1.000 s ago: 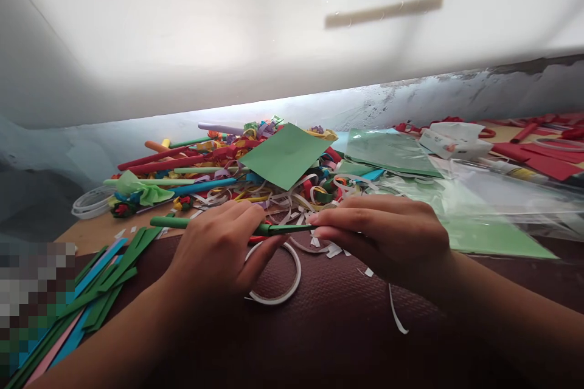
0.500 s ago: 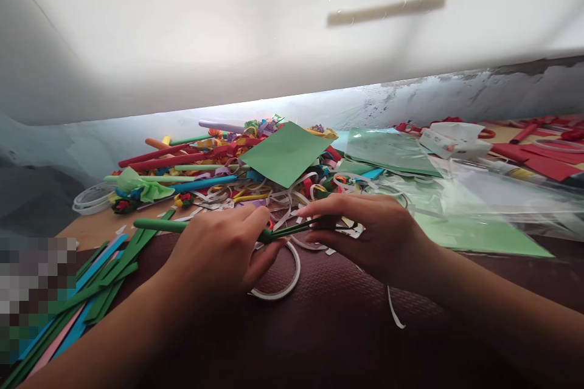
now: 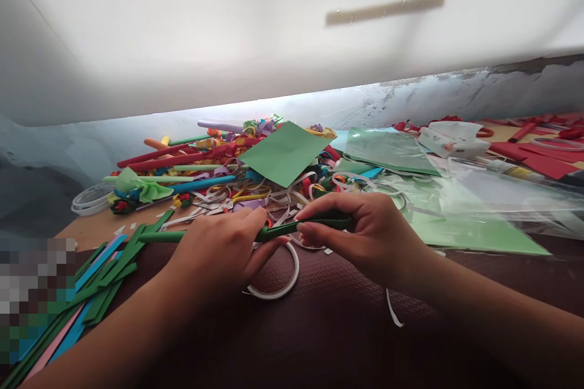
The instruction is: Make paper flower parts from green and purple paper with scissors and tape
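A thin green paper stick [image 3: 162, 236] runs through my left hand [image 3: 223, 243], whose fingers are wrapped round it. From that hand a green paper strip [image 3: 280, 230] stretches to the right. My right hand [image 3: 360, 234] pinches the strip between thumb and index finger, with a loop of the green paper inside its curled fingers. The two hands are a short way apart over the dark red textured surface [image 3: 328, 304]. Below the strip lies a roll of white tape [image 3: 296, 273].
Green, blue and pink paper strips [image 3: 112, 279] lie at the left. Behind the hands is a pile of coloured paper pieces [image 3: 205, 164] under a green sheet [image 3: 287, 153]. Plastic-wrapped green paper [image 3: 479, 232] and a tissue pack [image 3: 454, 138] lie at the right.
The right hand's thumb and index finger have closed on the green strip. The left end of the green stick has dipped slightly.
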Motion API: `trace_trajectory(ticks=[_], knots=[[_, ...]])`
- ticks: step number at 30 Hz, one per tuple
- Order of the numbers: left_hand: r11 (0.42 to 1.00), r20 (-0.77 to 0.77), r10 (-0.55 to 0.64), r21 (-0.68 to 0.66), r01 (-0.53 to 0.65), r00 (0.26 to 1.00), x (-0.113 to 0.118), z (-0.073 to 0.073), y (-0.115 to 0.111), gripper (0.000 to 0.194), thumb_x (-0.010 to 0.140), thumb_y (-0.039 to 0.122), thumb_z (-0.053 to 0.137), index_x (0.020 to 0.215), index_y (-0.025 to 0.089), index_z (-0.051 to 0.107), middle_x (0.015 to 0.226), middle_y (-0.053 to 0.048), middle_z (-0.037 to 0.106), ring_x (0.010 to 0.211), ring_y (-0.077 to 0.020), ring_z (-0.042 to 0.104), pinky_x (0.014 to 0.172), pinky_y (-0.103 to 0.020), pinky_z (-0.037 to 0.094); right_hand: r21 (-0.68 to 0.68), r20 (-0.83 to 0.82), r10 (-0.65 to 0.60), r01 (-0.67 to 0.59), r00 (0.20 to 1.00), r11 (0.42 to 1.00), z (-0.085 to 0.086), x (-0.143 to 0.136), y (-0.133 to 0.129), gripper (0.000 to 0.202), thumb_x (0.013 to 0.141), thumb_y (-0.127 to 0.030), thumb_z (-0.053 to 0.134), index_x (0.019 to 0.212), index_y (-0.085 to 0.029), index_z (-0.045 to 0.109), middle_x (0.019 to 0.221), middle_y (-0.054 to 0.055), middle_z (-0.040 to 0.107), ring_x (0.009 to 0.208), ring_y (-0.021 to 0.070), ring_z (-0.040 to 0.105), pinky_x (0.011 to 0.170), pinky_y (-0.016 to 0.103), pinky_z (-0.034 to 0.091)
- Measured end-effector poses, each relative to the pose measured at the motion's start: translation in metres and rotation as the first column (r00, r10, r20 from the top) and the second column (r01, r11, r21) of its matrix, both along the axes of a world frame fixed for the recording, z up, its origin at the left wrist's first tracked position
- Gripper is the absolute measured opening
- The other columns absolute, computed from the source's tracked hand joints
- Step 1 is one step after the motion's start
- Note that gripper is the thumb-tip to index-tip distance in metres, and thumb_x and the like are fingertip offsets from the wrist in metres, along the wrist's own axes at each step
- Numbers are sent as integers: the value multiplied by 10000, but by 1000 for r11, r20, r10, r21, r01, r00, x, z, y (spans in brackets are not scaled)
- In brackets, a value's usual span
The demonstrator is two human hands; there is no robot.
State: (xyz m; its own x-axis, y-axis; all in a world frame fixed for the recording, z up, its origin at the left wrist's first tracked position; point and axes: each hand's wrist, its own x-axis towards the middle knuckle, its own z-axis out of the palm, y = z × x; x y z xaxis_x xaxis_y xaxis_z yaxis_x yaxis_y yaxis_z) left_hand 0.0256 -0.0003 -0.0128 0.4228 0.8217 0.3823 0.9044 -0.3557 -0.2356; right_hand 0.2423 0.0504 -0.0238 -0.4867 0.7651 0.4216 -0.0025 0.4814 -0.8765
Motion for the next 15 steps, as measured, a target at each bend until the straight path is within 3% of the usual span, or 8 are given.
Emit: trace_trajectory(ticks=[2,4,6,7,11,15], knots=[[999,66,-40,-18,41,997,-1,1,1,382,983,500,483,766,203,587,641,-7,655,516,-193,601,491,-281,281,-251,-93,82,-103,992,962,-1,0,3,157,773,-297,825,855,-181,759,701,24,761,647,165,740,600,256,609],[993,165,-122,19,120,979,-2,3,2,410,993,502,468,735,198,567,613,9,603,494,-153,541,495,-266,314,-459,-224,144,-235,964,857,-3,0,6,236,743,-345,862,857,-172,747,681,27,762,615,163,746,580,241,615],[977,274,-211,73,198,938,-2,5,1,435,998,517,460,726,191,555,627,12,575,522,-131,517,522,-252,362,-530,-330,174,-334,928,779,-3,1,8,250,743,-350,870,861,-172,741,683,28,767,599,158,748,563,223,614],[968,323,-250,95,232,913,-2,5,1,432,998,512,467,725,188,552,639,10,571,546,-126,516,540,-247,381,-522,-362,185,-364,913,772,-2,1,7,242,750,-346,867,861,-172,740,677,25,766,591,156,747,555,217,612],[941,427,-337,124,315,839,0,8,-2,390,987,491,507,749,187,565,669,10,582,610,-122,526,591,-243,415,-386,-327,187,-311,926,868,6,1,-1,212,756,-330,861,839,-177,740,652,14,759,602,161,751,584,235,634],[940,411,-337,95,328,847,1,7,-1,406,985,504,497,742,186,563,670,10,579,603,-120,515,589,-250,409,-247,-252,119,-183,960,952,11,0,-8,211,759,-357,849,812,-185,741,637,7,747,582,160,738,584,254,642]])
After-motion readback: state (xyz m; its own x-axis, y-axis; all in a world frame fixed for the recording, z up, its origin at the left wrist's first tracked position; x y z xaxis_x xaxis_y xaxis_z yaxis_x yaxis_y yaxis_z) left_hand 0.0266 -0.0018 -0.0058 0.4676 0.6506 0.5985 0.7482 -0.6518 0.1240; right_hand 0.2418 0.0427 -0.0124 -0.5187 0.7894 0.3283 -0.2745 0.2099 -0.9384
